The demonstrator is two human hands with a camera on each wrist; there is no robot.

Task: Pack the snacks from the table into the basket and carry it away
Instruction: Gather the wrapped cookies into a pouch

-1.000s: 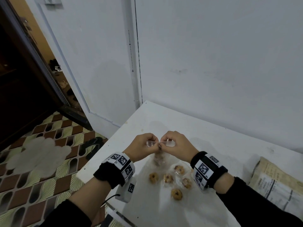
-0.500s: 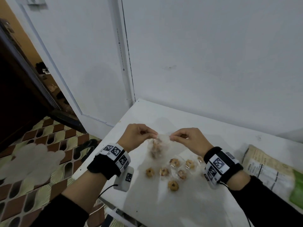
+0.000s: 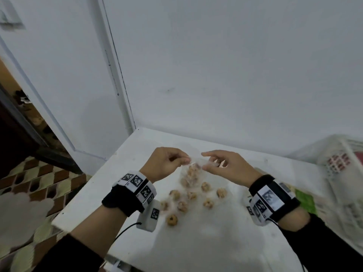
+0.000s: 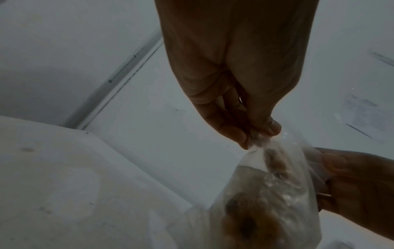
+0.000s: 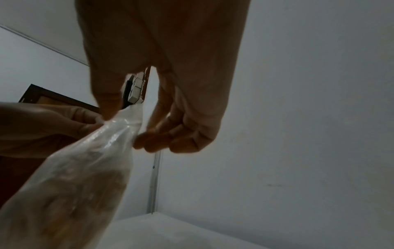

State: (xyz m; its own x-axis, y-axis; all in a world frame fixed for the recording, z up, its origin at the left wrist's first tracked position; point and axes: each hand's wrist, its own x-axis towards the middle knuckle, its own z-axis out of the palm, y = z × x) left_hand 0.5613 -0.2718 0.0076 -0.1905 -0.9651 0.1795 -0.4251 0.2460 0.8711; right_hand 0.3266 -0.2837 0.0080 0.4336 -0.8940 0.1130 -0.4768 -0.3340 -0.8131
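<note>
A clear plastic bag (image 3: 191, 173) of small round cookies hangs just above the white table (image 3: 216, 242). My left hand (image 3: 185, 160) pinches its top left edge between thumb and fingertips; the left wrist view shows this left hand (image 4: 253, 136) on the crumpled bag (image 4: 266, 193). My right hand (image 3: 206, 161) holds the opposite edge. In the right wrist view the right hand (image 5: 127, 124) has its thumb on the bag (image 5: 85, 168) and curled fingers beside it. Several loose wrapped cookies (image 3: 208, 204) lie under the hands. A white basket (image 3: 334, 163) stands at far right, blurred.
Paper and green snack packets (image 3: 306, 201) lie on the table in front of the basket. The wall (image 3: 235, 75) closes the table's far side. The table's left edge (image 3: 88, 185) drops to a patterned floor beside a doorway.
My hands have drawn apart, spreading the bag's top between them. The view has swung right, bringing the basket into sight.
</note>
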